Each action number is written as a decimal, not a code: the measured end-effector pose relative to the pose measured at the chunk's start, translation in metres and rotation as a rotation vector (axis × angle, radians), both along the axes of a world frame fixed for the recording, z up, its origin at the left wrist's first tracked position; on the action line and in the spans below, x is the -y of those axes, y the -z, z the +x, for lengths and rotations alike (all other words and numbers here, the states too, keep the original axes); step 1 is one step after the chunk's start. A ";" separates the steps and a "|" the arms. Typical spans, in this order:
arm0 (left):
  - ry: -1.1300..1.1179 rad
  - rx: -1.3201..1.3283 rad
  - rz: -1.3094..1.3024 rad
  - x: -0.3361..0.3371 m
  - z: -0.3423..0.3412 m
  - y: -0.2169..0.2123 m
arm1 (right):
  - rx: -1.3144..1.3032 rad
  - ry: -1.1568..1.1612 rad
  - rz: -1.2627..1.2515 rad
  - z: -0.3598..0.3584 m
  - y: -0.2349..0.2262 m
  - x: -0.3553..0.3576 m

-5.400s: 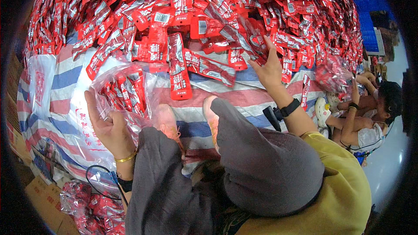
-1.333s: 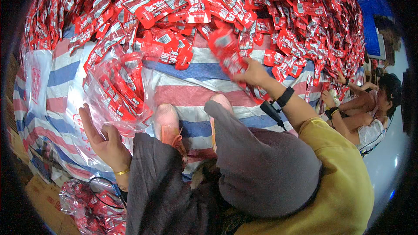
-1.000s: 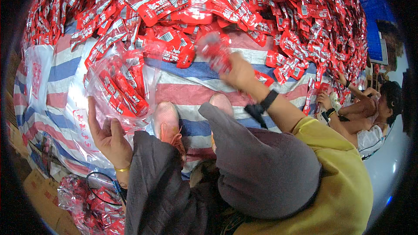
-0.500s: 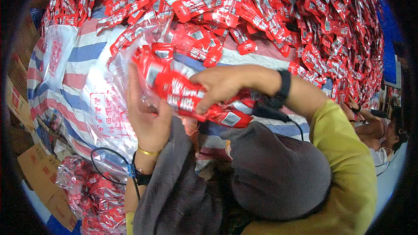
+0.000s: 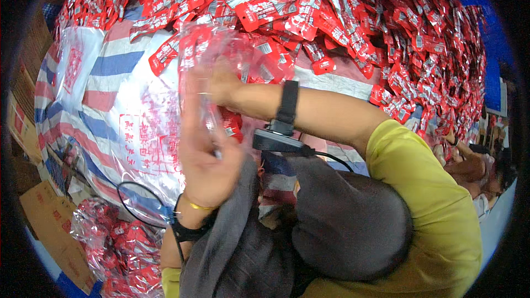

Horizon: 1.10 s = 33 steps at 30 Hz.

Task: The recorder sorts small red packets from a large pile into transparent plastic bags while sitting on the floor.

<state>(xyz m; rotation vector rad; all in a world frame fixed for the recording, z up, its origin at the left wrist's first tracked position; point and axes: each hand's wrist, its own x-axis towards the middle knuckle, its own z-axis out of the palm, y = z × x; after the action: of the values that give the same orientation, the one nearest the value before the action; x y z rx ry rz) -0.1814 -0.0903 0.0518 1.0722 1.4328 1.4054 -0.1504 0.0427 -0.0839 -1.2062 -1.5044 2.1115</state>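
Observation:
A clear plastic bag [image 5: 251, 55] with red snack packets in it lies ahead of me on a striped woven sheet [image 5: 113, 65]. My right hand [image 5: 222, 84] reaches across to the bag's mouth, its fingers smeared and hidden among film and packets, so I cannot tell what they grip. My left hand [image 5: 207, 160] is beside the bag's near side, blurred, fingers stretched upward and thumb apart, with film against it. Between the hands, red packets [image 5: 232, 124] show under the right wrist.
A big heap of red packets [image 5: 419, 44] fills the far side and right. Clear bags of red packets [image 5: 130, 245] stand at lower left beside a cardboard box [image 5: 52, 229]. A white printed plastic bag [image 5: 146, 127] lies left. Another person [image 5: 469, 160] sits at far right.
My right hand has moved left and away from me with the red packets, to the bag's mouth. My left hand has shifted slightly right.

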 end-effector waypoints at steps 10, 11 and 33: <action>-0.117 0.138 0.051 -0.019 -0.022 -0.030 | 0.585 -0.719 1.114 0.182 -0.075 -0.037; -0.039 0.172 0.060 -0.031 -0.005 -0.043 | 0.338 -0.424 1.344 0.190 -0.104 -0.028; 1.171 -0.474 -0.123 0.086 0.319 -0.175 | 0.944 1.564 0.713 0.802 -0.243 0.612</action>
<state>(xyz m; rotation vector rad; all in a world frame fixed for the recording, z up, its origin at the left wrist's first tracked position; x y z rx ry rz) 0.1381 -0.1758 0.2268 1.7974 0.8345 0.2244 0.6520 -0.5690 0.1593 -2.0180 -0.7081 -0.0256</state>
